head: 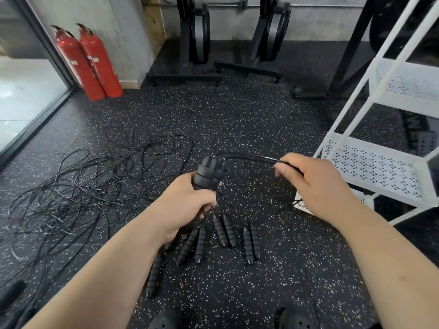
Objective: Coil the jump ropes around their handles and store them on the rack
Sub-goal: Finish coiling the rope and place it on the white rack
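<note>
Two handles (209,172) of one jump rope sit gripped in the left hand (190,200) while the right hand (316,184) pinches its cord (251,156) near the white rack (380,167). Trailing cord could snag the tangled ropes (83,186) on the floor (237,115), dragging the coil loose.

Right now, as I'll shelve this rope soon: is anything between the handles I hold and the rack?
Nothing visible but your own right hand, pinching the rope between the handles in your left hand and the rack. Loose handles lie on the floor below, out of the way.
</note>
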The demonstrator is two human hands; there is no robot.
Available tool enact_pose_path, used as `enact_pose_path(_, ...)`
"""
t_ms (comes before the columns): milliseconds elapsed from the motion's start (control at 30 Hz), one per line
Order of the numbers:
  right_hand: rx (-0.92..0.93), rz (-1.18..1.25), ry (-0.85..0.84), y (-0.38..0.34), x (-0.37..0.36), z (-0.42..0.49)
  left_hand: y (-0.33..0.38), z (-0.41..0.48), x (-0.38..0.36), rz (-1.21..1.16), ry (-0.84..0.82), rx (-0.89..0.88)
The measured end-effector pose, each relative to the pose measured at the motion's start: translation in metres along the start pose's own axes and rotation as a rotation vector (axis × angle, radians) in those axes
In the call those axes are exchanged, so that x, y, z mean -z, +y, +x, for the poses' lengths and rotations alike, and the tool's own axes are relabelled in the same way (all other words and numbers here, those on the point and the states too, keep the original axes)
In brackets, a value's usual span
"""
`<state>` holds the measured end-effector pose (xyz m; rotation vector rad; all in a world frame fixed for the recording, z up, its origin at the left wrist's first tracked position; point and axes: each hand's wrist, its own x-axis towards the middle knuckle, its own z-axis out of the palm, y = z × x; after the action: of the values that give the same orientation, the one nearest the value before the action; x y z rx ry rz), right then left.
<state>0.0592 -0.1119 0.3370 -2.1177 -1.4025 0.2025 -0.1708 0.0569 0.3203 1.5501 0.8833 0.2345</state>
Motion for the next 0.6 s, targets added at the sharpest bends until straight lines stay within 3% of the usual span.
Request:
enact_pose_path(200,-0.027,0.05,0.041,-0.004,-0.006,-0.001,-0.004,0.001,-0.002,-0.071,-0.103,0.069)
enact_pose_path(267,-0.048,0.079,0.072,-0.003,-0.005,0.0,-0.005,0.0,-0.001,0.035,-0.126,0.057)
enact_pose_path(467,-0.088,0.145,0.031,-0.001,-0.001,0.002,-0.007,0.002,-0.002,0.46,0.039,-0.04)
enact_pose_path(600,-0.158,0.4,0.047,-0.002,0.005,0.002,-0.006,0.002,-0.003,0.439,0.058,-0.022)
